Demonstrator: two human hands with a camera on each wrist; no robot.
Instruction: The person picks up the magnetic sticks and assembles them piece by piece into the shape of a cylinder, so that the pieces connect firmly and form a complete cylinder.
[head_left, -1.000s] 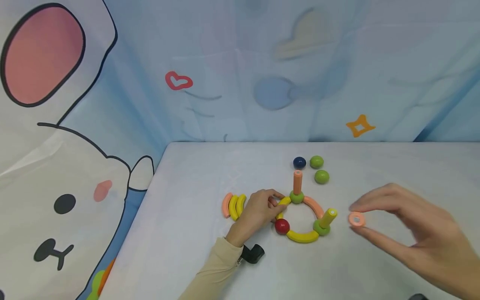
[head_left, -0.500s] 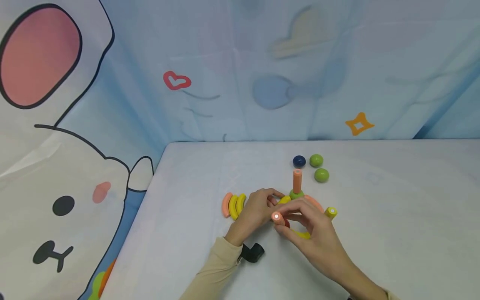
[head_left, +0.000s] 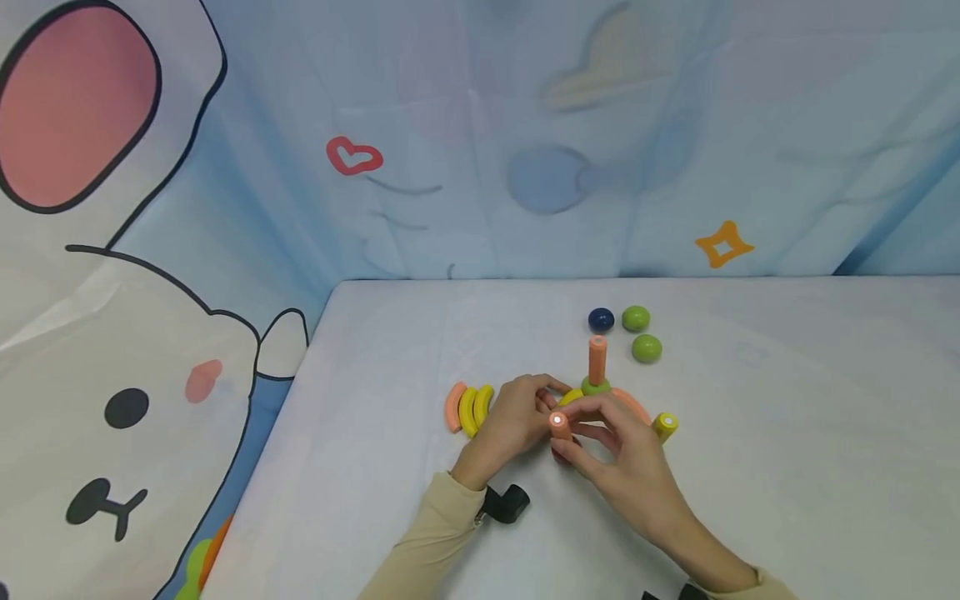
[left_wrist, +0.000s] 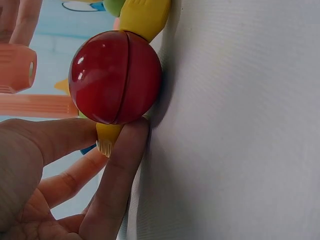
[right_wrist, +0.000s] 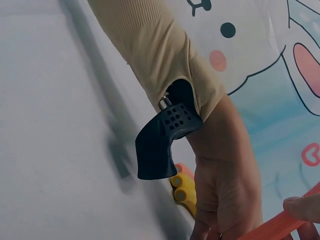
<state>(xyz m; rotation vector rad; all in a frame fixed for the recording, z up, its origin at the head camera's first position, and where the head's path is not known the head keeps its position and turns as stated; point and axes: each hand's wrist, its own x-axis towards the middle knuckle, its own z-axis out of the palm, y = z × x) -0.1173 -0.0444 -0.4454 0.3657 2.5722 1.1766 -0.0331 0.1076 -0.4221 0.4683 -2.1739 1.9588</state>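
My left hand [head_left: 516, 417] pinches a yellow curved rod [left_wrist: 106, 139] just beside the red ball [left_wrist: 115, 77], which sits at one corner of a ring of curved rods and balls. With thumb and fingers, my right hand [head_left: 630, 467] holds a straight orange rod [head_left: 560, 427] upright. In the left wrist view its lower end stands a little above the red ball, apart from it. Another orange rod [head_left: 597, 360] stands in a green ball [head_left: 596, 387] at the back of the ring. A yellow rod [head_left: 666, 427] leans outward at the right; my right hand hides its base.
Left of the ring lie an orange curved rod [head_left: 453, 407] and two yellow curved rods [head_left: 474, 408]. Behind it rest a blue ball [head_left: 601, 320] and two green balls [head_left: 647, 348]. A patterned cloth [head_left: 465, 150] hangs behind the white table [head_left: 787, 417].
My right hand has brought the orange rod from the right across to above the red ball, and it now stands more upright. My left hand has stayed in place.
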